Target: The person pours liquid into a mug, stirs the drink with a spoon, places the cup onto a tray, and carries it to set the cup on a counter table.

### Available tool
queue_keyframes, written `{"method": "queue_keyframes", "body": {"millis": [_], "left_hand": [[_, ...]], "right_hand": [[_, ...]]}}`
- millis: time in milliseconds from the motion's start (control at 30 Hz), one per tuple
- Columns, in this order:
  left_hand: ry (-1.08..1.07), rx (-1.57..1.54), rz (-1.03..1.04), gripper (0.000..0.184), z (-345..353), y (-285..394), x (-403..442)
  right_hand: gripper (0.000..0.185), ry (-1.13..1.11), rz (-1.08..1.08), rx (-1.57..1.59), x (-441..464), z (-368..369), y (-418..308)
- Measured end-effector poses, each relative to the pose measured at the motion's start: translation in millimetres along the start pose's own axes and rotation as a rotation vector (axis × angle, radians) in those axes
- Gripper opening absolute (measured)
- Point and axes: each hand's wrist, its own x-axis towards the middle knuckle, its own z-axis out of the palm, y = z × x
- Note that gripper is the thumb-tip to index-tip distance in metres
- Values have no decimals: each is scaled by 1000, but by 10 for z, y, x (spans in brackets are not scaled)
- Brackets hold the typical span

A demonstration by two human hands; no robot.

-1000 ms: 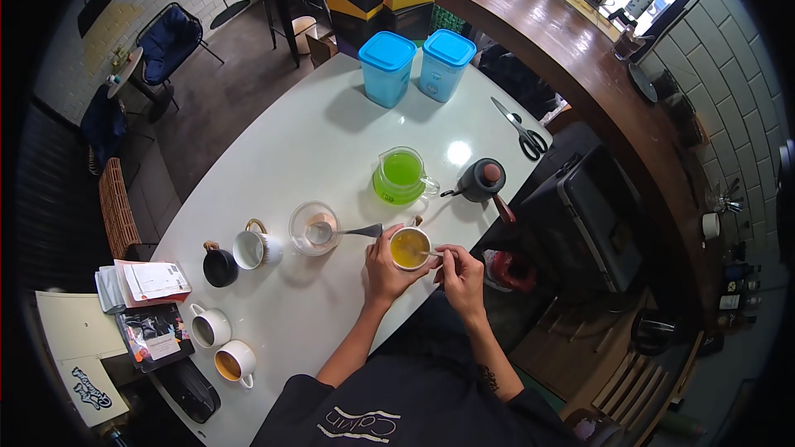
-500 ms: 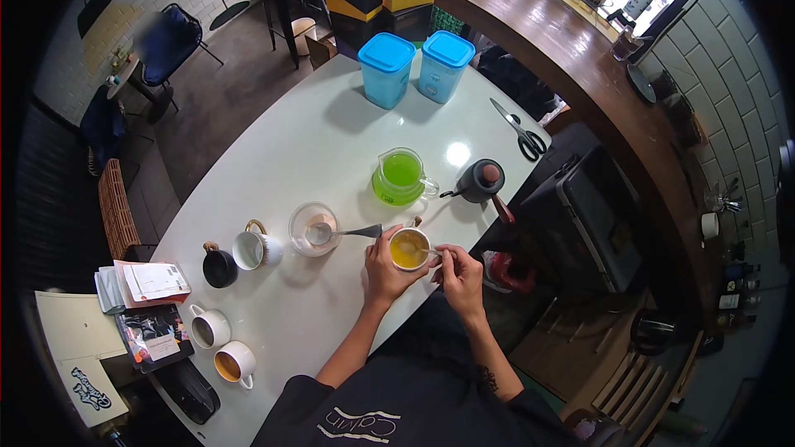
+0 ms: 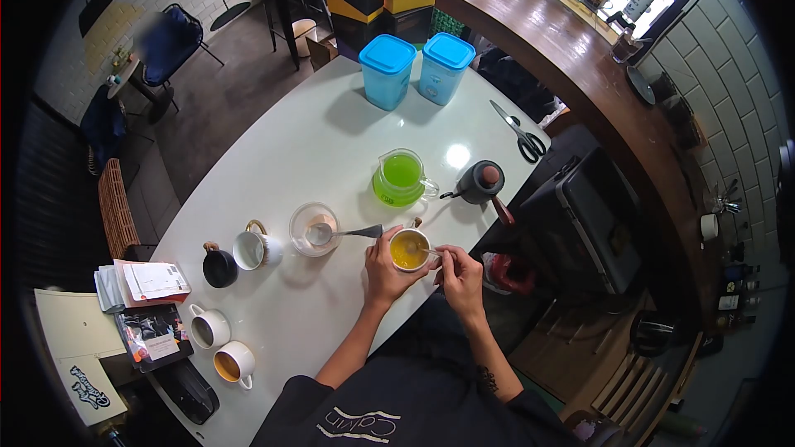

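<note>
My left hand [image 3: 386, 271] is wrapped round a white cup [image 3: 409, 249] holding yellow liquid. My right hand [image 3: 460, 273] pinches the handle of a thin spoon [image 3: 431, 251] whose far end dips into that liquid. Just left of the cup, a ladle-like spoon [image 3: 358, 232] rests in a clear glass bowl [image 3: 305, 242], its handle end close to my left fingers. Beyond the cup stands a glass jug [image 3: 399, 178] of green liquid. A dark grey kettle [image 3: 481, 181] with a reddish-brown handle is to the right of the jug.
Two blue lidded containers [image 3: 387, 74] stand at the far end of the white table [image 3: 273, 149]. Scissors [image 3: 522, 134] lie near the right edge. Several cups, including a black one [image 3: 220, 267], stand at the left, beside papers [image 3: 153, 281].
The spoon and the fingers of my right hand have shifted slightly at the cup, and the liquid's surface looks different. My left hand keeps its hold.
</note>
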Motion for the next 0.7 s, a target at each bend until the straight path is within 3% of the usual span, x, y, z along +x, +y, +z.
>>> {"method": "queue_keyframes", "body": {"millis": [700], "left_hand": [[-8,17,5,88,-13,2,-2]], "right_hand": [[20,8,56,61,-19,-51,-55]]}}
